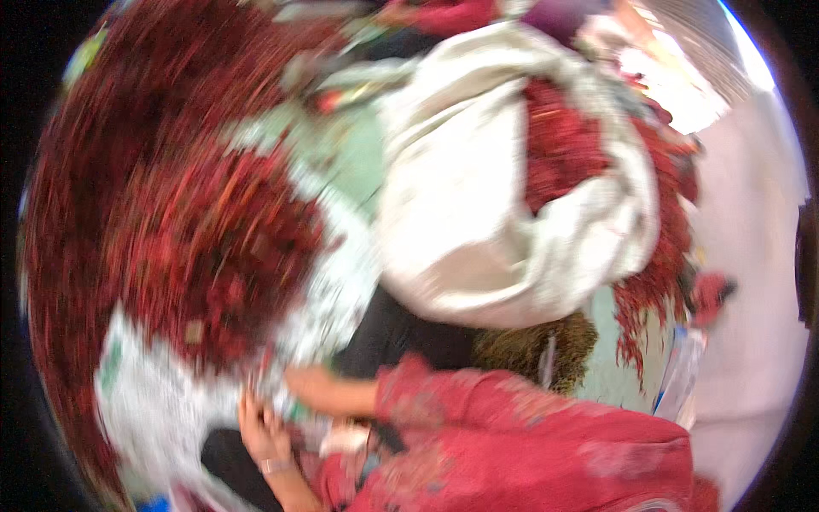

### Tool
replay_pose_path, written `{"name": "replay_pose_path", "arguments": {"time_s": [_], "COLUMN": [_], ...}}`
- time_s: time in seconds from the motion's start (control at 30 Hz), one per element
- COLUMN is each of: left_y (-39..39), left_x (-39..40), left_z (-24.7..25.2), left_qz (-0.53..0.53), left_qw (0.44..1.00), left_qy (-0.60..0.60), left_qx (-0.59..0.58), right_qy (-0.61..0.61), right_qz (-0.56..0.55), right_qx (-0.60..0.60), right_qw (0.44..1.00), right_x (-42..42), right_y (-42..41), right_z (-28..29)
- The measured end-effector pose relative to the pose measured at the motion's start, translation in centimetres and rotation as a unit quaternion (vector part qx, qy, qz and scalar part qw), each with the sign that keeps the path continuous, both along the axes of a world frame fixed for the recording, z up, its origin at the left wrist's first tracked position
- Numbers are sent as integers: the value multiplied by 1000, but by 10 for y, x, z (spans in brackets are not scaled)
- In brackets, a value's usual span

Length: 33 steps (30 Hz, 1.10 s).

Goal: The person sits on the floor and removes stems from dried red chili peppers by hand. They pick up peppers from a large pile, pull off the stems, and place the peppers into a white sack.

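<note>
My left hand (263, 427), with a band at its wrist, is at the lower left, fingers pointing toward a heap of dried red chillies (224, 256). Close beside it is my right hand (313, 386), reaching out of a red sleeve (441, 397). Thin red pieces, apparently chillies, show around the fingertips. Motion blur hides whether either hand grips them. Under and beside the heap lies a white plastic sheet (147, 390) with green marks. A small pale square piece (194, 333) rests on the chillies.
A large white sack (454, 185), its mouth folded back, holds red chillies (563, 147). More chillies (665, 256) spill beyond it. Brownish stalks (569, 352) lie below the sack. Another person's red garment (457, 16) appears at the top. A pale wall (748, 256) borders the right.
</note>
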<state>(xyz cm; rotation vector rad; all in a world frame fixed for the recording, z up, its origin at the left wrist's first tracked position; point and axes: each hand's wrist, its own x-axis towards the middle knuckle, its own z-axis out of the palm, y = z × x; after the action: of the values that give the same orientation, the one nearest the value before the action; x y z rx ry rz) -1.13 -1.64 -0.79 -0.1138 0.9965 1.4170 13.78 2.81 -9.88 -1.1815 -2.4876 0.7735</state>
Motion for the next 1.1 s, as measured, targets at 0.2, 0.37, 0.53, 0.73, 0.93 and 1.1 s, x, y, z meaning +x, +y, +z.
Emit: {"name": "replay_pose_path", "arguments": {"time_s": [0.2,0.37,0.53,0.73,0.93,1.1], "left_y": [0,2,-1,2,-2,10], "left_x": [-4,28,33,19,39,13], "left_z": [-16,14,23,-15,16,41], "left_qz": [-120,-237,-213,-184,-121,37], "left_qw": [986,894,907,955,971,999], "left_qy": [94,371,355,234,202,24], "left_qx": [-74,80,73,20,31,-11], "right_qy": [112,189,219,166,132,38], "right_qz": [-101,-33,21,-56,-176,-39], "right_qx": [-155,-148,-83,-121,-219,-160], "right_qw": [976,970,972,977,951,986], "right_x": [-4,13,36,18,24,51], "right_y": [19,8,-5,-3,30,43], "right_z": [48,94,144,115,63,82]}}
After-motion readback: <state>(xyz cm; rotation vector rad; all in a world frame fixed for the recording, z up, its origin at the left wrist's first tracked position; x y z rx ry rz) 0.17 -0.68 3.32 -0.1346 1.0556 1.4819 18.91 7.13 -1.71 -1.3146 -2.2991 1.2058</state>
